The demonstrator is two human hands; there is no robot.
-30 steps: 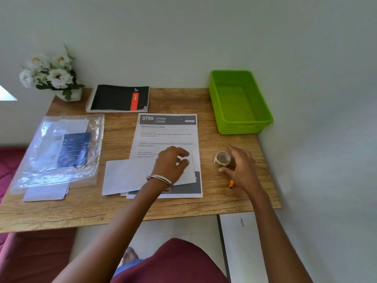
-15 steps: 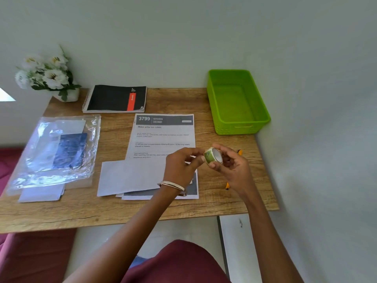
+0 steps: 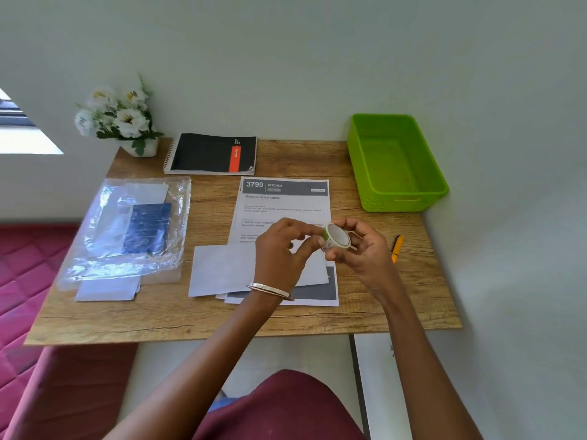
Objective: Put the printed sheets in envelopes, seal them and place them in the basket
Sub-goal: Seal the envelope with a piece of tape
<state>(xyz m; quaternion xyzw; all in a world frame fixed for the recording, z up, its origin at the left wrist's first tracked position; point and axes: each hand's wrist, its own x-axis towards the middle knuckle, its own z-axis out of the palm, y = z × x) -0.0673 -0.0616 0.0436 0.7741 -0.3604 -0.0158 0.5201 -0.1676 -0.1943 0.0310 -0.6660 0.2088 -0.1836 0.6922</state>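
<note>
A small green-edged tape roll (image 3: pixel 336 238) is held above the table by my right hand (image 3: pixel 362 249). My left hand (image 3: pixel 281 252) pinches at the roll's left rim with thumb and fingertips. Under both hands a white envelope (image 3: pixel 222 269) lies across the lower part of a printed sheet (image 3: pixel 286 204) headed "3799 KITCHEN". More sheets peek out beneath that one. The empty green basket (image 3: pixel 403 203) stands at the table's back right corner.
A clear plastic bag (image 3: pixel 127 230) holding envelopes and a blue card lies at left, with white envelopes (image 3: pixel 108 289) sticking out below it. A black notebook (image 3: pixel 211 154) and a flower pot (image 3: pixel 127 122) stand at the back. An orange pen (image 3: pixel 397 247) lies right of my hands.
My right hand picked the tape roll up off the table and brought it over the sheet. My left hand left the envelope and came to the roll's edge. The pen is uncovered.
</note>
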